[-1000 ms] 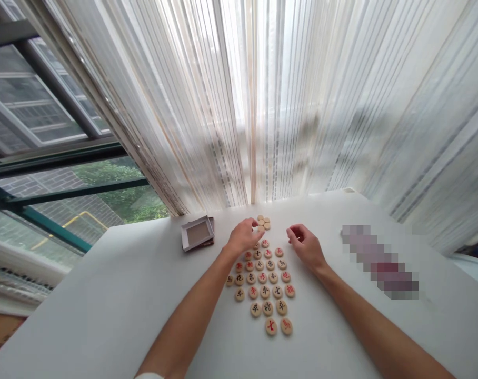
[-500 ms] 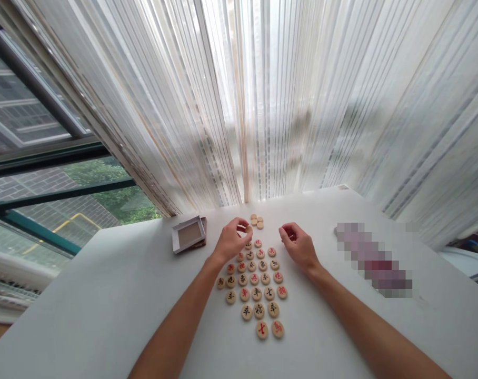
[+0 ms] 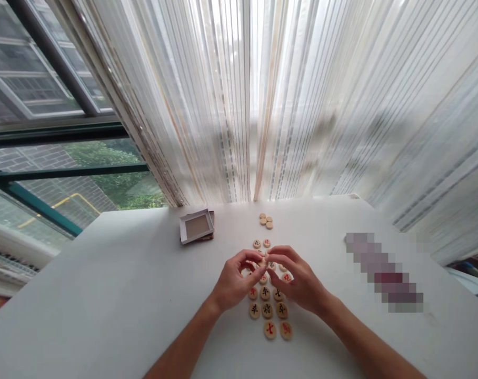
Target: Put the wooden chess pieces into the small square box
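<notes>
Two bare hands are brought together above a white table (image 3: 105, 273), and a small round pale wooden disc (image 3: 262, 261) is held between the fingertips (image 3: 256, 269) of both of them. The left hand (image 3: 235, 281) and the right hand (image 3: 298, 284) are closed in a soft pinch and are not clenched. The disc is mostly covered by the fingers, so its face cannot be seen, and it cannot be told which hand bears it more. It is held just over the rows of round wooden Chinese chess pieces (image 3: 267, 310), which lie flat on the table under the hands, with red or black characters on their faces. Some of these pieces are hidden by the hands.

Such a disc is judged to be light, stiff and not fragile, but its smooth, thin form could slip easily, so it is best taken by the rim, between thumb and forefinger.

Farther away, a small group of plain wooden discs (image 3: 266, 221) lies near the far table edge, and an open shallow cardboard box (image 3: 197, 226) with a white rim is placed to the left of them. On the right lies a long object (image 3: 381, 272), but it is pixelated and cannot be recognised. Behind the table, a striped sheer curtain (image 3: 302, 105) hangs beside a dark-framed window (image 3: 57, 152).
</notes>
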The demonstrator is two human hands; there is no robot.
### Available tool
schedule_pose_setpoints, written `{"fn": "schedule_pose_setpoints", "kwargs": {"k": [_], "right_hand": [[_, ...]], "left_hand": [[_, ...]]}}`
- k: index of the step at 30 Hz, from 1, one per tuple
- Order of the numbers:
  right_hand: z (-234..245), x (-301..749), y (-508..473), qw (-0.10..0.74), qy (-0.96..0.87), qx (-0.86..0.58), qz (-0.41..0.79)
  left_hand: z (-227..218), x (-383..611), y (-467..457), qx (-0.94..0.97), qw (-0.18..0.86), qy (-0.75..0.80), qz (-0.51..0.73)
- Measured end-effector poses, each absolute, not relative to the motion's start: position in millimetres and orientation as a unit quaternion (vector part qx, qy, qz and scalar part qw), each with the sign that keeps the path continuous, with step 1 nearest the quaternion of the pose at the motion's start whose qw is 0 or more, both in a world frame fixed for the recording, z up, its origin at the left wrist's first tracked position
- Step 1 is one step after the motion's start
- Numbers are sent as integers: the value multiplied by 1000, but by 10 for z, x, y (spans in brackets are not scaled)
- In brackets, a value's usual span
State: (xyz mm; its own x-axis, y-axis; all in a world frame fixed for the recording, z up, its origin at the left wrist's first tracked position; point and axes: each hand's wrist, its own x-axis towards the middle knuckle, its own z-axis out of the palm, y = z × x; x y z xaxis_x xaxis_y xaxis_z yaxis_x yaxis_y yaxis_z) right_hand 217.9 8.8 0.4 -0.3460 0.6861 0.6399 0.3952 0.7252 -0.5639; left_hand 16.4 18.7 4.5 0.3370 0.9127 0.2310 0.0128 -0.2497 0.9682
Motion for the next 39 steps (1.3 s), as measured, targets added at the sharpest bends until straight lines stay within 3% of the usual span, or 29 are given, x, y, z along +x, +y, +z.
{"fn": "schedule_pose_setpoints", "kwargs": {"k": [4,25,34,39], "right_hand": [[8,2140,59,468,-806,-324,163],[45,2127,16,464,-803,-326,179],[134,2114,-37,441,-794,-327,263],[106,2094,-31,473,-764,-328,292]], "left_hand": [[19,150,109,621,554,349,430],[97,153,2,604,586,328,429],[60,165,10,599,594,327,425],[43,187,-1,591,598,327,432]]}}
